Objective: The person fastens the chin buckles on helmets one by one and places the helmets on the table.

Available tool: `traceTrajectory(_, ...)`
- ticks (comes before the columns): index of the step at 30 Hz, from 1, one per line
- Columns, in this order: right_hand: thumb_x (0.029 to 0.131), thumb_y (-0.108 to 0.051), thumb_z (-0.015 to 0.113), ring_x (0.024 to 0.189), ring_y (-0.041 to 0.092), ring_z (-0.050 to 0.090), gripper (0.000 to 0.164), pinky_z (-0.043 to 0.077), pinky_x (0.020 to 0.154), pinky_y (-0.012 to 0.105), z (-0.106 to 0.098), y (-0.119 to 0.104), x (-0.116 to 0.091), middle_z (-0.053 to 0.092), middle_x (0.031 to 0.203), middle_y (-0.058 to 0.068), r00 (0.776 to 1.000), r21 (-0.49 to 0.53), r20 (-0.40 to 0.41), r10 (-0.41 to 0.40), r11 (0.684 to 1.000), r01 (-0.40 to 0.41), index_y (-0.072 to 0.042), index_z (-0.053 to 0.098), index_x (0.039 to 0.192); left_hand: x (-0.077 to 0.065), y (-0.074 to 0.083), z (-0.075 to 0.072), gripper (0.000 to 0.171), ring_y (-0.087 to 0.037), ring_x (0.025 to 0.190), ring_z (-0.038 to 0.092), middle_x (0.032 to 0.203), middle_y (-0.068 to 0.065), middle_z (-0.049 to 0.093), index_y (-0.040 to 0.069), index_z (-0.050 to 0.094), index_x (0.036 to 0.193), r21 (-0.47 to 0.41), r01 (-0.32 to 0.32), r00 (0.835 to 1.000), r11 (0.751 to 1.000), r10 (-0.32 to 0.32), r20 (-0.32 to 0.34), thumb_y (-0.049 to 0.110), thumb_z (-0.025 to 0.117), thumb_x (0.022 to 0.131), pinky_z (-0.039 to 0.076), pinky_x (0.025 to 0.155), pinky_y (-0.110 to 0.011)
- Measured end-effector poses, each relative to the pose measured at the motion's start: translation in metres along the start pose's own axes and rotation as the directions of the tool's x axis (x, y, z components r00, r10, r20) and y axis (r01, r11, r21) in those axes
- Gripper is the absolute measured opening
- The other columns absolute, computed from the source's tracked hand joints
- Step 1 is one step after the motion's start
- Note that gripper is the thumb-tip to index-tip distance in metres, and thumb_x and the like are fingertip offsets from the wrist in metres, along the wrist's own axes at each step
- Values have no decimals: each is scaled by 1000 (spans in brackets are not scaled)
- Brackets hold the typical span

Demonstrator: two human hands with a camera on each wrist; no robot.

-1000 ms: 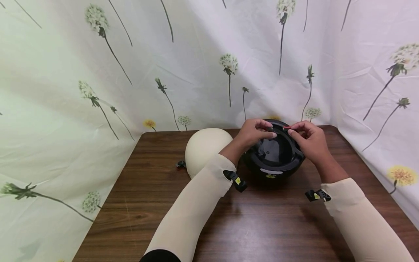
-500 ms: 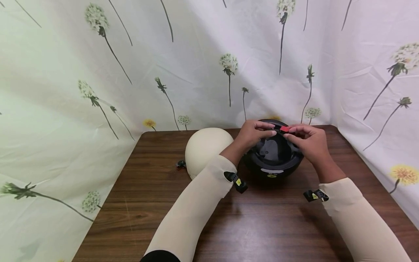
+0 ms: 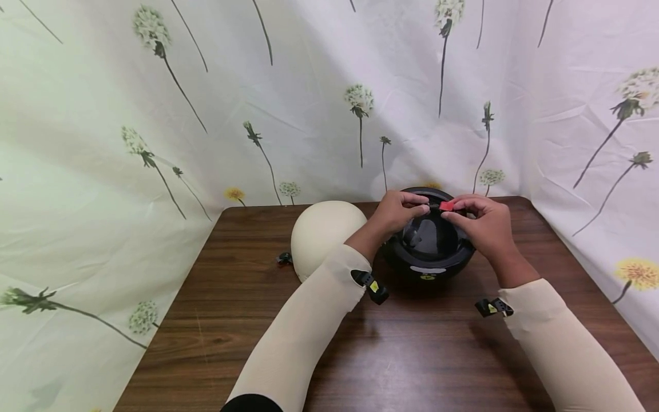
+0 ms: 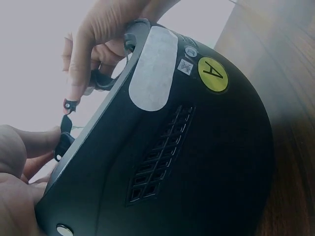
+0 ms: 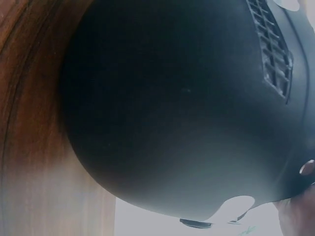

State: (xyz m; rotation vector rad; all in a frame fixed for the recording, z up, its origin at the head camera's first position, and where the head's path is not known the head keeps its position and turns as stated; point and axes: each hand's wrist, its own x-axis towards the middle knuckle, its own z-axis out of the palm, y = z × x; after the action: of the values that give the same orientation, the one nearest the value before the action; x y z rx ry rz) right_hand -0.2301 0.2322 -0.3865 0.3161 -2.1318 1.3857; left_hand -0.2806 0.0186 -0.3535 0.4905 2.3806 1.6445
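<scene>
A black helmet (image 3: 422,269) lies upside down on the table, its hollow facing up. Over the hollow, my left hand (image 3: 395,213) pinches a dark strap buckle piece (image 4: 63,147) between thumb and fingers. My right hand (image 3: 484,220) pinches a red buckle end (image 3: 447,206) of the chin strap, close to the left fingertips. In the left wrist view the two buckle pieces meet or nearly meet above the helmet's rim. The helmet's dark shell fills most of the right wrist view, with a bit of a hand (image 5: 298,211) at the lower right edge.
A cream helmet (image 3: 326,237) sits dome up beside the black one, partly behind my left forearm. A small dark buckle (image 3: 284,259) pokes out at its left. The brown wooden table (image 3: 247,320) ends at a flower-print curtain (image 3: 319,114).
My right hand has shifted slightly left, bringing the red buckle end closer to the left hand. The red piece has turned to show more of its face. The left hand barely moves.
</scene>
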Motion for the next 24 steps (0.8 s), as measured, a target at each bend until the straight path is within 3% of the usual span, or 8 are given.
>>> traceTrajectory(4,92,-6,88,91,-7,68,15,52,81,7,0,-1,0,79,103,-4,1000,-35,12,-8,999,8,2,82,103,-2,0,1,31,-19,112,73,129,-13,79,5,78,134,-8,-12,1000,1000,12,-10,16,75,105,60,97,-34)
traceTrajectory(9,94,-2,84,84,-6,68,20,54,77,8,-1,-2,-1,76,102,-8,999,-5,37,-19,1000,19,3,82,113,-4,2,1,30,-15,104,71,126,-15,80,3,78,132,-21,-21,1000,1000,20,-23,14,76,104,58,90,-30)
traceTrajectory(16,96,-1,82,101,-6,70,23,56,83,9,-4,-3,1,81,117,11,998,41,66,-6,999,3,2,83,118,-4,4,2,28,-18,110,76,127,-11,81,9,81,129,-24,10,1000,1000,-11,-23,14,79,102,61,102,-37)
traceTrajectory(20,99,-2,79,104,-4,71,23,58,84,10,-5,-3,1,80,121,12,997,87,77,19,996,-26,0,83,121,-5,5,2,28,-21,113,78,127,-13,81,8,82,127,-58,9,1000,998,-10,-15,10,81,99,61,105,-40)
traceTrajectory(24,99,-1,78,106,0,71,22,59,86,11,-6,-3,1,80,120,10,998,141,63,31,989,-39,0,83,121,-6,6,1,30,-16,103,78,122,-14,82,7,82,126,-70,4,1000,998,-4,0,8,84,96,62,102,-38)
